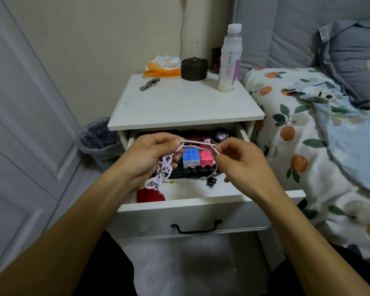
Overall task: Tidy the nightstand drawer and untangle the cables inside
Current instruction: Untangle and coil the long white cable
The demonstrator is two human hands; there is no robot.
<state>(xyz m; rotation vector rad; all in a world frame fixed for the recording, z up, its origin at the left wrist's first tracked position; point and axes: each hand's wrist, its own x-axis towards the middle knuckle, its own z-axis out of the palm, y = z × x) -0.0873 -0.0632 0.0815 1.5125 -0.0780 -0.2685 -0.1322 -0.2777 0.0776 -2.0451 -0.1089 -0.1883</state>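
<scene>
The drawer (201,207) of the white nightstand (179,107) is pulled out, its black handle (195,228) nearest. Above it, the left hand (145,159) has its grip closed around a tangled bunch of pale pink cable (161,171), loops hanging below the palm. A strand runs across to the right hand (241,161), whose thumb and finger pinch it. Inside the drawer lie a red item (151,195), a black plug (210,182), a blue cube (190,155), a pink block (206,158) and a watch (221,135) at the back. On the top surface stand a wristwatch (150,84), a tissue pack (162,68), a dark round jar (194,69) and a bottle (230,60). A bin (98,137) stands left, the bed (318,146) right.
</scene>
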